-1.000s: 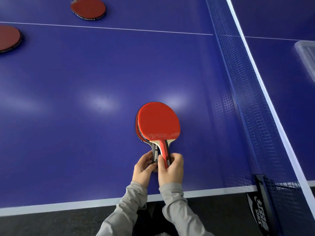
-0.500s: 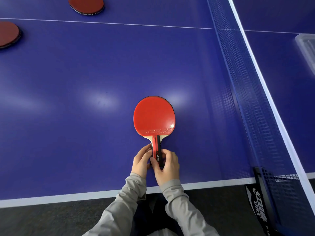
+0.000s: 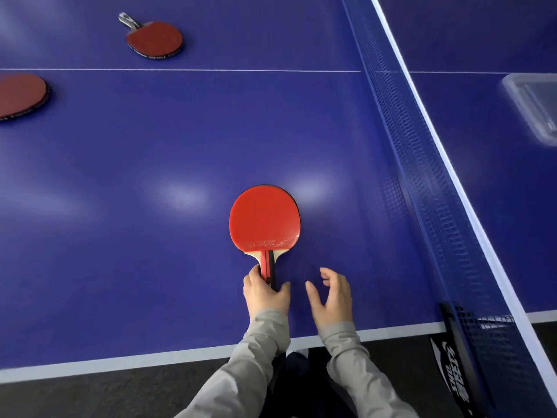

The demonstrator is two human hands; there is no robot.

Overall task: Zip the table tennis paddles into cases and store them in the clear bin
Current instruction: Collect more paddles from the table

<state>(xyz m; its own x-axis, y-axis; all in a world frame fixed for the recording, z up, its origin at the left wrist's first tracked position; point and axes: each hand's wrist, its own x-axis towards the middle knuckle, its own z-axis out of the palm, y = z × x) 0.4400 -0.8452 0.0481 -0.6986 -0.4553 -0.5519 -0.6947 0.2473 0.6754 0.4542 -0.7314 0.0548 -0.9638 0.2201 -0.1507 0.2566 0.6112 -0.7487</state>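
Left hand [image 3: 265, 294] fingers gripping red paddle [image 3: 264, 220] handle, right hand [image 3: 331, 297] fingers loosely spread, empty

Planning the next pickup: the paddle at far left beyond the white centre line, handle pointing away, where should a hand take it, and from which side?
Take the far paddle by its handle, reaching in from the far-left side. The blade lies flat on the table with little edge to catch, while the narrow handle sticks out clear at the upper left. This is likely a job for the free right hand, since the left hand grips the near paddle.
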